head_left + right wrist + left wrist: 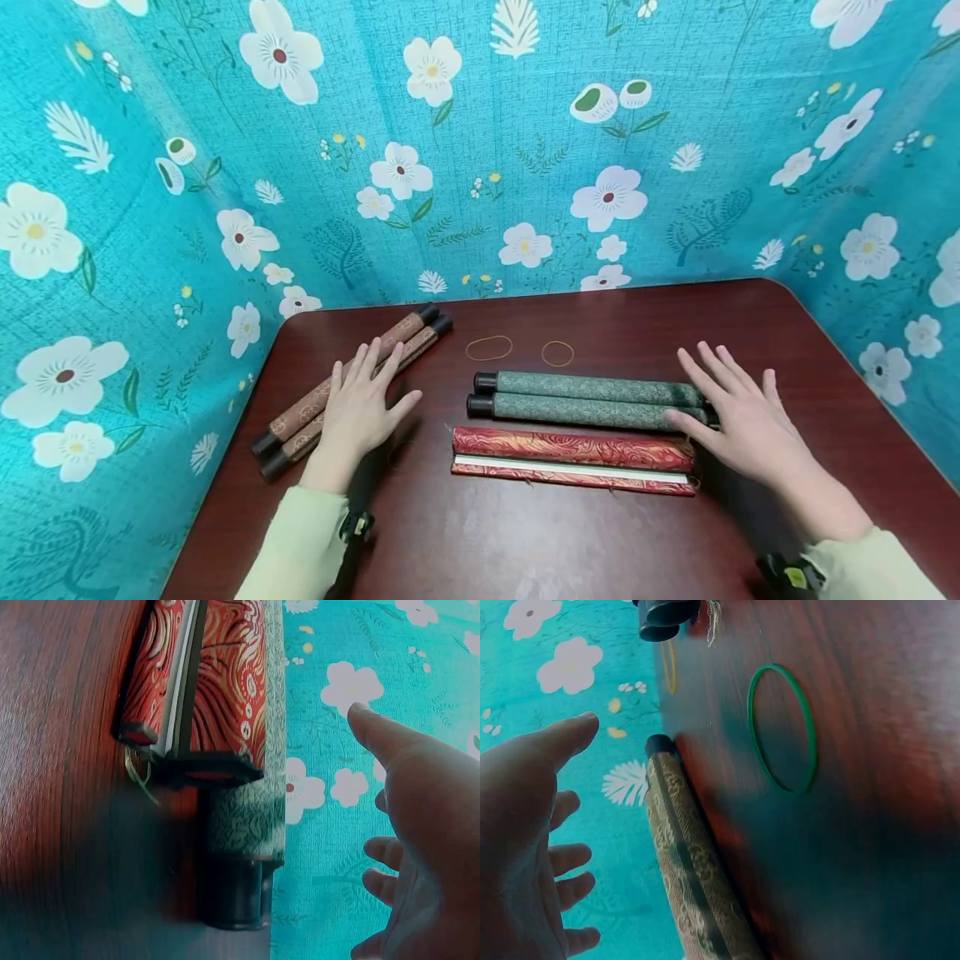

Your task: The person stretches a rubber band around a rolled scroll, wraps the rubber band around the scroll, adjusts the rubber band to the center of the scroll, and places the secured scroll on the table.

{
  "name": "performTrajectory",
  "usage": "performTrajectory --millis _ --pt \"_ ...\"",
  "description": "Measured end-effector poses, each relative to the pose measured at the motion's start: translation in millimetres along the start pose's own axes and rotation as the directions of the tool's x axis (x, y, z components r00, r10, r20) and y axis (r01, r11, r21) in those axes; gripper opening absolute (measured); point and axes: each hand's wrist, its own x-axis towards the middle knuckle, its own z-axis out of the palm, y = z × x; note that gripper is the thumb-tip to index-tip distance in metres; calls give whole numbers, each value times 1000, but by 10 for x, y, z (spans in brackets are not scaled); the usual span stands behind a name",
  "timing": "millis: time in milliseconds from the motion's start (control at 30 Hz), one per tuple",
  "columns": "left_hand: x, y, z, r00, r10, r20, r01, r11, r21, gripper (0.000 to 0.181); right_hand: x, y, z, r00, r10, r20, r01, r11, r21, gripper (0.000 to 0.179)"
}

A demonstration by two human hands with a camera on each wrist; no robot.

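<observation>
My left hand [358, 417], fingers spread, hovers over a brown patterned scroll [303, 410] whose two rolls lie aslant with black end knobs. Beside that hand, a green rubber band [812, 739] rests on the table. Fingers straight and apart, my right hand [753, 429] overlaps the right ends of a green patterned scroll [585, 410], two rolls side by side with black knobs. In front of the green one lies a red and gold scroll [570, 448], a white strip showing between its rolled parts. Neither hand holds anything.
Two thin yellow rubber bands [489, 347] lie toward the back of the dark wooden table [555, 550]. A turquoise flowered cloth [480, 150] hangs along the table's back and sides. Loose threads [139, 776] stick out at the red scroll's end.
</observation>
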Motion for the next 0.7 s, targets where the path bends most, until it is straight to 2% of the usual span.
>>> performTrajectory --millis 233,500,700 --pt "300 123 45 993 116 8 -116 992 53 80 65 -90 9 1000 -31 -6 31 1000 -4 101" --pt "591 268 79 970 225 88 -232 969 82 72 127 -201 2 998 -62 -6 62 998 9 100" --pt "751 337 117 952 290 96 -301 945 128 67 154 -247 -18 997 -80 -10 80 996 25 99"
